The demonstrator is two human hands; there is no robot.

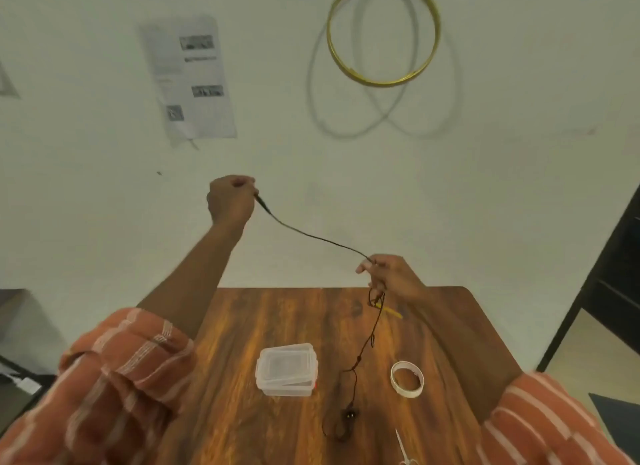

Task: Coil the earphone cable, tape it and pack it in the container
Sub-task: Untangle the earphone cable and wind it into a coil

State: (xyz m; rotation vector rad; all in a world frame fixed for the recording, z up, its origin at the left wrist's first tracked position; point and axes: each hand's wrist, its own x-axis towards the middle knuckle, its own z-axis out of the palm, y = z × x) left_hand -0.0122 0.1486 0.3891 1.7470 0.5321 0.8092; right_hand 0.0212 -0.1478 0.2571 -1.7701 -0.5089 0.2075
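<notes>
Head view — both hands (231,201) (389,275) pinch cable (311,237).

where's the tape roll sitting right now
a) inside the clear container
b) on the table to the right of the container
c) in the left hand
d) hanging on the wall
b: the tape roll lies flat on the table, right of the closed clear container, with the dangling earphone cable between them.

On the wooden table (277,319) there is one clear lidded plastic container (286,369), one roll of white tape (407,379), one pair of scissors (404,448) at the near edge, and one yellow strip (394,312) toward the far right corner. One black earphone cable (313,236) is strung between two hands, the left hand (231,198) and the right hand (388,274). On the wall hang one gold hoop (383,32) and one printed sheet (188,78).
</notes>
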